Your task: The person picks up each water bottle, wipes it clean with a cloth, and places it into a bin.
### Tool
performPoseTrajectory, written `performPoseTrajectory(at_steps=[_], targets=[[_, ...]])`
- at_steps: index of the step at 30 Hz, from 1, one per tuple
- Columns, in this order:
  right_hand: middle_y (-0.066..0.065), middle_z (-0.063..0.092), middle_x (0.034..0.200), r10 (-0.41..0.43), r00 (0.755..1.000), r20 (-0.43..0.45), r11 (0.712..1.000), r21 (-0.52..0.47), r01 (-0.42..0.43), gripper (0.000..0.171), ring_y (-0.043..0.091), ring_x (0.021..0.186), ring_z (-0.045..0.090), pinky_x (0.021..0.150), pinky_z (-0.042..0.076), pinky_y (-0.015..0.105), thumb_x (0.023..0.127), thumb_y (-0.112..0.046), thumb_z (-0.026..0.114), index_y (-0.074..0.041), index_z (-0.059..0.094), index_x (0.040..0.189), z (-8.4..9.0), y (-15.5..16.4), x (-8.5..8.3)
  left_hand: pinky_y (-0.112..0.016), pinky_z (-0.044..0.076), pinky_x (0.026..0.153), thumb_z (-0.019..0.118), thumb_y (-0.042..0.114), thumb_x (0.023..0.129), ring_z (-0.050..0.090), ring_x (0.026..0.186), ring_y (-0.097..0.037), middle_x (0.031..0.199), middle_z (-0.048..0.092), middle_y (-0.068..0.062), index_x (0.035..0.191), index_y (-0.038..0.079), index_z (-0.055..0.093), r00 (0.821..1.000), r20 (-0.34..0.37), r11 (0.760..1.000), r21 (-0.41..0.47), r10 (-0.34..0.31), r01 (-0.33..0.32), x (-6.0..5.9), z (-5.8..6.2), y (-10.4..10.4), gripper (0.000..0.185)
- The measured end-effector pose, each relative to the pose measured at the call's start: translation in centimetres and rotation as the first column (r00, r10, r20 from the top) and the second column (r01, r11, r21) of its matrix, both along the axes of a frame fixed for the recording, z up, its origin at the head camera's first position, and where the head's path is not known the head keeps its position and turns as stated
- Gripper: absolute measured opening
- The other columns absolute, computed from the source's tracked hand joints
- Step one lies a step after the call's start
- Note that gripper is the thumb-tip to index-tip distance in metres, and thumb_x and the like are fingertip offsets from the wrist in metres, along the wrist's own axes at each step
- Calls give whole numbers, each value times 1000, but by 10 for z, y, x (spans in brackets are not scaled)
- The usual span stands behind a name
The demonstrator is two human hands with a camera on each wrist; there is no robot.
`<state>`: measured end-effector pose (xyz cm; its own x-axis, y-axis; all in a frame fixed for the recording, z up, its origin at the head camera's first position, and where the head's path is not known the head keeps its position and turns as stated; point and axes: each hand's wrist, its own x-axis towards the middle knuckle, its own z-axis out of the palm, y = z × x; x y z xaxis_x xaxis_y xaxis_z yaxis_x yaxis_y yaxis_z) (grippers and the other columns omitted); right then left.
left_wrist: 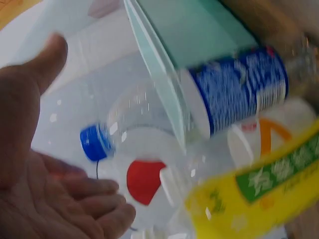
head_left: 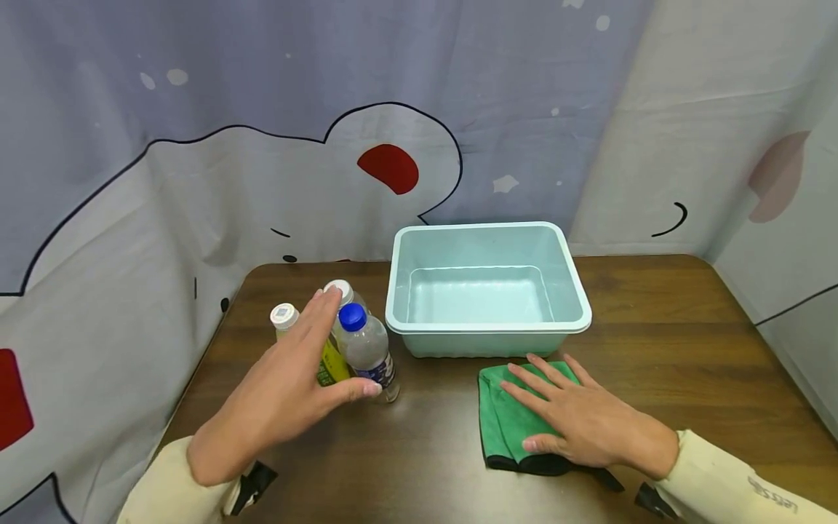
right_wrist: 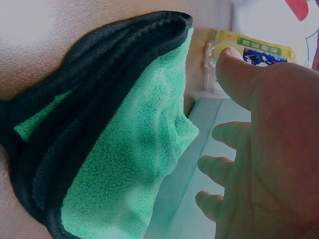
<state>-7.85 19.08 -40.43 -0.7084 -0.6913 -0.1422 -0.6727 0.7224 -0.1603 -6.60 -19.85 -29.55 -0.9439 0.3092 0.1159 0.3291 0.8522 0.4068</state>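
My left hand (head_left: 284, 393) hovers beside a group of bottles, thumb spread away from its straight fingers. Nearest its thumb stands a clear plastic bottle (head_left: 366, 346) with a blue cap (left_wrist: 94, 143) and a blue label (left_wrist: 244, 89). Two white-capped bottles, one at the left (head_left: 284, 316) and one behind (head_left: 342, 291), are partly hidden by this hand; a yellow label (left_wrist: 259, 184) shows among them. On the right, a folded green cloth (right_wrist: 134, 144) with black edging lies on the table. Over it is my right hand (head_left: 583, 418), fingers extended and palm facing down, gripping nothing.
A pale green plastic basin (head_left: 487, 327) with nothing inside stands at the back middle of the brown wooden table (head_left: 655, 342), between the bottles and the cloth. A patterned curtain (head_left: 275, 196) hangs behind the table and down its left side.
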Motion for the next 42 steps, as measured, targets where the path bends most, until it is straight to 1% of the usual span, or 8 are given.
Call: performPoseTrajectory(at_steps=[6, 9, 14, 21, 26, 34, 39, 42], targets=[[6, 31, 172, -16, 1000, 20, 1000, 2, 16, 76, 42, 159, 27, 121, 22, 75, 100, -64, 53, -24, 35, 163, -4, 1, -2, -63, 47, 112, 81, 53, 87, 48, 147, -39, 167, 38, -17, 166, 10, 20, 995, -41, 992, 81, 96, -92, 5, -8, 10, 109], [6, 31, 172, -18, 999, 27, 1000, 8, 18, 76, 43, 158, 27, 120, 23, 76, 100, -64, 52, -24, 36, 163, -5, 1, -2, -63, 50, 108, 82, 49, 88, 57, 139, -41, 160, 47, -19, 165, 6, 24, 988, -45, 983, 117, 148, -142, 5, -11, 13, 105], [6, 33, 171, -20, 999, 47, 1000, 14, 19, 74, 43, 158, 28, 118, 27, 76, 101, -61, 54, -23, 39, 162, -8, 3, -4, -65, 50, 106, 81, 42, 91, 62, 132, -42, 151, 57, -22, 162, 3, 30, 979, -61, 969, 167, 193, -181, 2, -17, 17, 96], [7, 32, 171, -45, 989, 142, 998, 44, 39, 69, 44, 156, 32, 115, 32, 76, 99, -48, 65, -21, 44, 160, -16, 1, -5, -65, 48, 109, 80, 34, 93, 63, 131, -42, 147, 60, -21, 159, 1, 34, 973, -87, 955, 228, 214, -189, -3, -25, 18, 87], [8, 33, 171, -41, 989, 142, 998, 50, 34, 71, 45, 154, 36, 112, 37, 76, 97, -43, 70, -21, 44, 159, -21, -2, -7, -64, 47, 111, 81, 30, 92, 63, 132, -41, 142, 63, -24, 154, 0, 42, 970, -93, 944, 269, 223, -191, -5, -30, 19, 79], [9, 42, 163, -47, 998, 48, 994, 101, 42, 73, 42, 145, 45, 99, 49, 67, 91, -40, 78, -21, 48, 154, -28, -13, -15, -60, 50, 110, 81, 28, 92, 67, 127, -38, 137, 67, -23, 148, 1, 50, 955, -74, 907, 340, 288, -248, -11, -34, 25, 70], [6, 50, 147, 2, 997, -82, 992, 125, 8, 62, 35, 126, 54, 77, 52, 53, 86, -38, 83, -20, 54, 138, -35, -22, -16, -58, 57, 99, 82, 26, 92, 73, 115, -42, 127, 73, -23, 137, 3, 63, 951, -113, 907, 350, 288, -233, -14, -37, 28, 54], [5, 53, 139, 18, 991, -133, 991, 135, 0, 56, 32, 118, 55, 71, 50, 48, 85, -37, 85, -20, 56, 129, -37, -26, -16, -57, 58, 98, 82, 24, 92, 74, 113, -42, 125, 74, -22, 133, 4, 66, 951, -125, 908, 356, 283, -223, -16, -38, 29, 48]])
